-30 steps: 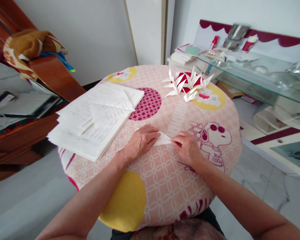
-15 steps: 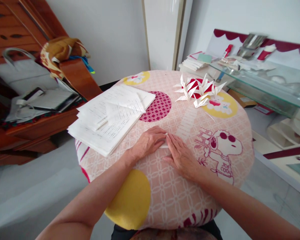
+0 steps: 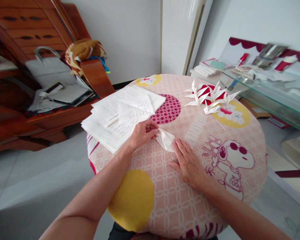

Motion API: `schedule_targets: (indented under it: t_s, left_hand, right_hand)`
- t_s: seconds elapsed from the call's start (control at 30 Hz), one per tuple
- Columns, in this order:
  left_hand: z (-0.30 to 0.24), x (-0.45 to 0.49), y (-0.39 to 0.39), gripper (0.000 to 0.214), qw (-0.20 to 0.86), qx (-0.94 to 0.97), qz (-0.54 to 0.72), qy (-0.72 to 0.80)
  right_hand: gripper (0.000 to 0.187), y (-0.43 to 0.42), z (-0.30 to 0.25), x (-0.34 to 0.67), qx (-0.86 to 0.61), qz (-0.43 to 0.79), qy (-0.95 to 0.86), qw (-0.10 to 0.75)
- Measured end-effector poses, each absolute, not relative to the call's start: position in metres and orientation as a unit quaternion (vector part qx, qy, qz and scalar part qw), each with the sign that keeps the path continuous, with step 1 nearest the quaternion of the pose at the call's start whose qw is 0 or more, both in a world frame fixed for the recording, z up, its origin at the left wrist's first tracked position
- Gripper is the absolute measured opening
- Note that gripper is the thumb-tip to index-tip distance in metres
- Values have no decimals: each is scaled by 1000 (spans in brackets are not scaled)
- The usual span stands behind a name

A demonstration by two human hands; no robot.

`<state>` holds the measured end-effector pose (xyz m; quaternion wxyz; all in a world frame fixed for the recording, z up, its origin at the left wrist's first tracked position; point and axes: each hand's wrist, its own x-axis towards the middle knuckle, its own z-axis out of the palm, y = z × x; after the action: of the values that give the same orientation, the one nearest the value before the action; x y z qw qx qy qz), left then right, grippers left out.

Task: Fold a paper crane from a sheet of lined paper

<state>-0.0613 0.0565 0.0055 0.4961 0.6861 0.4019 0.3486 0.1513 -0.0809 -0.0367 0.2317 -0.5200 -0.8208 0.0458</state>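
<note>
Left hand point(image 3: 143, 134) fingertips point(image 3: 153, 130) pinch the folded paper point(image 3: 166, 140) flap up; right hand point(image 3: 187, 162) lies flat, fingers spread, pinning its 4 o'clock edge on the table point(image 3: 165, 200). Best press that palm firmly and match edges before creasing.

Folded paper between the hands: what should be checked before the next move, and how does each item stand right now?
1. Left hand pinches the folded paper at its left corner: ok.
2. Right hand is flat, with fingertips on the paper's right edge: ok.
3. Paper lies fully flat on the tablecloth: not ok, the left end looks raised.
4. Creases are sharp and aligned: cannot tell, too small.
5. Paper stack is apart from the folded paper: ok.
6. Paper cranes are far from both hands: ok.
</note>
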Motion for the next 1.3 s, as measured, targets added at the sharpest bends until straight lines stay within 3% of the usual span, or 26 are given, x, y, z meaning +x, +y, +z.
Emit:
schedule_targets:
  t_s: [0.13,0.27,0.4,0.63,1.3]
  left_hand:
    - [5,-58,49,21,497,697,295,425]
    - [11,-56,44,34,371,764,361,385]
    - [19,-63,47,14,305,838,348,289]
    - [23,-68,60,17,168,922,248,246]
    - [18,-86,96,14,241,930,207,184]
  right_hand:
    - [72,-81,-36,151,-520,36,-822,231]
    - [70,-81,-36,151,-519,33,-825,220]
    - [71,-81,-35,151,-523,38,-821,225]
    - [72,-80,-34,152,-526,32,-821,218]
    - [66,-80,-37,148,-548,-16,-810,209]
